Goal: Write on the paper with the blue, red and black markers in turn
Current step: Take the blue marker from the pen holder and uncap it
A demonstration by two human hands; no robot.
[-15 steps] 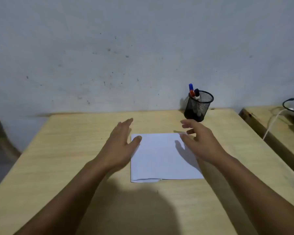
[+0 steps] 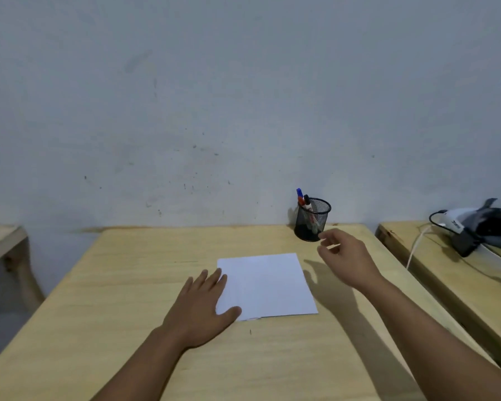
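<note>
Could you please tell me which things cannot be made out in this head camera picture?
- Marker barrels: hidden inside the mesh cup; only the blue, red and black caps show.
- Paper: its left edge lies under the left hand.
- Right hand: fingers blurred.
- Device on the side table: cut by the right edge.
</note>
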